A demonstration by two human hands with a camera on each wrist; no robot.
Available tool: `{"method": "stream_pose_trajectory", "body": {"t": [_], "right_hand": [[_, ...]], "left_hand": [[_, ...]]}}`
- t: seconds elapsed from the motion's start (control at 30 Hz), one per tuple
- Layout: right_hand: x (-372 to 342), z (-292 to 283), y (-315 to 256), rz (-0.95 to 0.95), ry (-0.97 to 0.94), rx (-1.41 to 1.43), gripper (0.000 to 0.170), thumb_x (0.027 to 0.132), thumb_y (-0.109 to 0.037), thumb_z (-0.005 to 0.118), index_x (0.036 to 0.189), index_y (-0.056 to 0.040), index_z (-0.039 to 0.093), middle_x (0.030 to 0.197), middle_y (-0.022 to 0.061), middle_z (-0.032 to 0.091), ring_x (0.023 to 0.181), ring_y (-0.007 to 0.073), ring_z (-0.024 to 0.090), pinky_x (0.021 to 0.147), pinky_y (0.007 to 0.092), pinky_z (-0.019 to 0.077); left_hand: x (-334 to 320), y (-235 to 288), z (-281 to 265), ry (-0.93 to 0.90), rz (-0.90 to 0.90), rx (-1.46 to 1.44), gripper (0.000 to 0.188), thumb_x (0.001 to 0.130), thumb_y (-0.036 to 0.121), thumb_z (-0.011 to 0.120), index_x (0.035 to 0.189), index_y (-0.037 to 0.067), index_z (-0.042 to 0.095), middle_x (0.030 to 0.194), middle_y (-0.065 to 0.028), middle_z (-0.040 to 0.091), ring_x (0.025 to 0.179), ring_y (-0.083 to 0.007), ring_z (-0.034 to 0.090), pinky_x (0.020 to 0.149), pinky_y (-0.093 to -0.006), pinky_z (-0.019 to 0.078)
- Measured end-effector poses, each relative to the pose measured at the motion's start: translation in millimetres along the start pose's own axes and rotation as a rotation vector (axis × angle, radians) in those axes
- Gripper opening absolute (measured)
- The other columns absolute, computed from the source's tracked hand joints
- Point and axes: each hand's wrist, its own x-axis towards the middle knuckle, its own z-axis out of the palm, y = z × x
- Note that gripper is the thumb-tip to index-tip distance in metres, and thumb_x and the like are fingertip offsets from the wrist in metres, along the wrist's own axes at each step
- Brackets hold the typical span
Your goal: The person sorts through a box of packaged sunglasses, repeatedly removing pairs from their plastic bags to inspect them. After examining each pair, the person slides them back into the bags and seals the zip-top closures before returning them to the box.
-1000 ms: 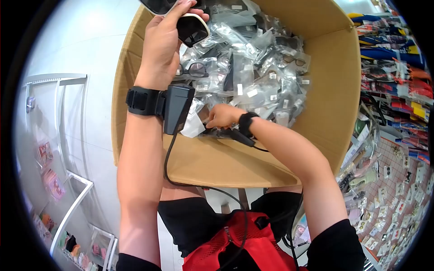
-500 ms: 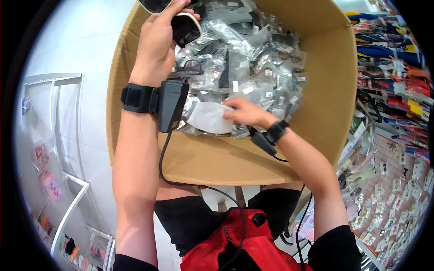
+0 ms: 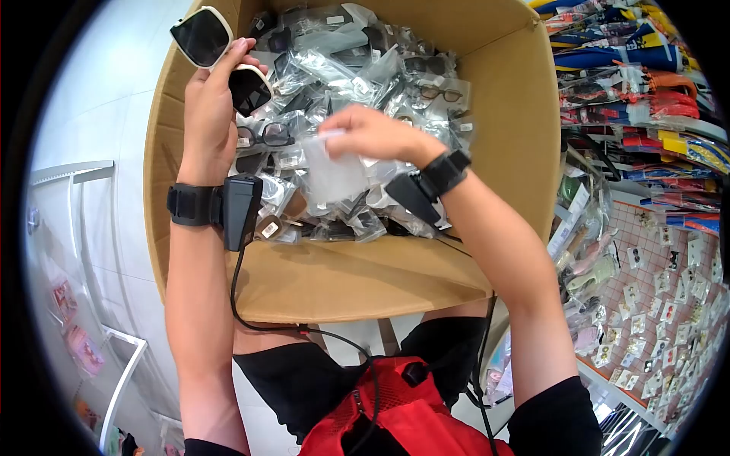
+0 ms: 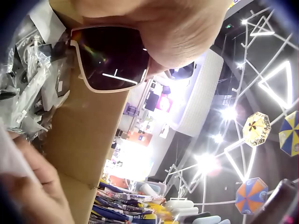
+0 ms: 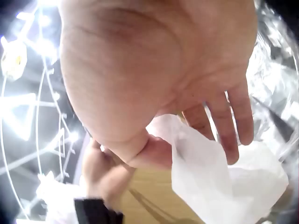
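White-framed sunglasses with dark lenses (image 3: 202, 38) are pinched at the middle by the left hand (image 3: 213, 114), over the box's left edge; one lens shows large beside that hand in the left wrist view (image 4: 112, 58). The right hand (image 3: 376, 137) pinches a thin white translucent sheet or pouch (image 3: 332, 176) between thumb and fingers, above the heap of bagged glasses. In the right wrist view the white piece (image 5: 201, 172) hangs from the thumb side, the other fingers extended. Whether it is a bag or a cloth, I cannot tell.
A large cardboard box (image 3: 509, 114) holds many clear-bagged glasses (image 3: 342, 61). Colourful packets (image 3: 646, 57) hang at the right, above a grid panel with small carded items (image 3: 654, 296). White racks (image 3: 125, 357) stand at the left. Cables run from both wrists.
The right hand has lifted the white piece from the heap's near side and moved it up and left. The sunglasses now show fully as the view has shifted.
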Motion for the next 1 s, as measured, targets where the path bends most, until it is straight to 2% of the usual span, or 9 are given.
{"method": "stream_pose_trajectory", "body": {"t": [0.03, 0.17, 0.23, 0.43, 0.5, 0.57, 0.7, 0.87, 1.0], "right_hand": [[6, -4, 1, -0.009, 0.026, 0.262, 0.027, 0.092, -0.023, 0.061, 0.102, -0.0001, 0.068, 0.09, 0.0057, 0.068, 0.086, 0.015, 0.063, 0.08, 0.0315, 0.0493], [2, -17, 37, 0.101, 0.231, 0.418, 0.027, 0.094, -0.025, 0.06, 0.104, -0.0019, 0.068, 0.103, 0.0047, 0.068, 0.097, 0.0139, 0.063, 0.087, 0.029, 0.0496], [-11, -13, 84, 0.37, 0.555, 0.534, 0.025, 0.094, -0.023, 0.058, 0.103, -0.0024, 0.068, 0.101, 0.0053, 0.069, 0.093, 0.0125, 0.065, 0.081, 0.0288, 0.0521], [-71, 31, 181, 0.794, 0.269, 0.072, 0.021, 0.082, -0.021, 0.066, 0.08, -0.0014, 0.071, 0.066, 0.0065, 0.067, 0.056, 0.0156, 0.063, 0.056, 0.0295, 0.0516], [-68, 46, 172, 0.745, 0.203, 0.059, 0.025, 0.081, -0.024, 0.07, 0.082, 0.0007, 0.071, 0.07, 0.0092, 0.069, 0.062, 0.0189, 0.066, 0.061, 0.0318, 0.0532], [-49, 56, 157, 0.378, 0.46, -0.055, 0.033, 0.082, -0.03, 0.072, 0.086, 0.0034, 0.071, 0.076, 0.0128, 0.071, 0.072, 0.0243, 0.069, 0.07, 0.035, 0.0546], [8, 64, 159, 0.398, 0.865, -0.177, 0.035, 0.078, -0.033, 0.077, 0.091, -0.0009, 0.07, 0.087, 0.0155, 0.071, 0.08, 0.0298, 0.068, 0.076, 0.0393, 0.0529], [26, 63, 136, 0.428, 0.727, 0.12, 0.026, 0.076, -0.024, 0.075, 0.078, -0.0004, 0.065, 0.076, 0.01, 0.07, 0.069, 0.0248, 0.065, 0.067, 0.0366, 0.0512], [11, 60, 134, 0.383, 0.775, 0.309, 0.03, 0.076, -0.025, 0.078, 0.088, -0.0002, 0.065, 0.083, 0.0061, 0.07, 0.074, 0.0163, 0.064, 0.07, 0.0348, 0.0523]], "left_hand": [[1, -2, -1, 0.022, 0.037, -0.008, 0.027, 0.099, 0.021, 0.065, 0.115, -0.001, 0.065, 0.088, -0.0028, 0.066, 0.085, -0.0147, 0.067, 0.078, -0.0279, 0.055], [2, -4, 0, 0.055, 0.103, -0.012, 0.027, 0.098, 0.02, 0.065, 0.115, -0.001, 0.065, 0.088, -0.0023, 0.065, 0.085, -0.0139, 0.066, 0.079, -0.0277, 0.0548], [3, -4, -1, 0.059, 0.096, -0.048, 0.026, 0.098, 0.019, 0.065, 0.115, -0.001, 0.065, 0.089, -0.0024, 0.065, 0.085, -0.0136, 0.066, 0.079, -0.0276, 0.0546], [-1, -2, 7, 0.055, 0.058, -0.083, 0.025, 0.098, 0.018, 0.065, 0.113, -0.002, 0.066, 0.089, -0.0028, 0.065, 0.084, -0.0137, 0.066, 0.08, -0.0274, 0.0543], [-4, 0, 10, 0.07, 0.052, -0.064, 0.024, 0.098, 0.018, 0.065, 0.111, -0.001, 0.067, 0.089, -0.0028, 0.065, 0.083, -0.0135, 0.065, 0.079, -0.0272, 0.0539], [-4, 0, 9, 0.056, 0.029, -0.051, 0.024, 0.098, 0.019, 0.065, 0.111, -0.001, 0.067, 0.089, -0.003, 0.065, 0.083, -0.0133, 0.065, 0.078, -0.0269, 0.0533], [-5, -3, 12, 0.049, 0.034, 0.008, 0.026, 0.098, 0.022, 0.065, 0.11, -0.001, 0.067, 0.086, -0.002, 0.064, 0.082, -0.0121, 0.065, 0.073, -0.0256, 0.053], [-7, -9, 14, -0.014, -0.05, 0.072, 0.028, 0.098, 0.025, 0.065, 0.107, -0.001, 0.067, 0.083, -0.0024, 0.066, 0.078, -0.0115, 0.066, 0.068, -0.0252, 0.053], [-6, -20, 15, -0.034, -0.07, 0.125, 0.03, 0.097, 0.03, 0.067, 0.101, 0.001, 0.067, 0.082, -0.0044, 0.069, 0.076, -0.0115, 0.067, 0.069, -0.0244, 0.0529]]}}
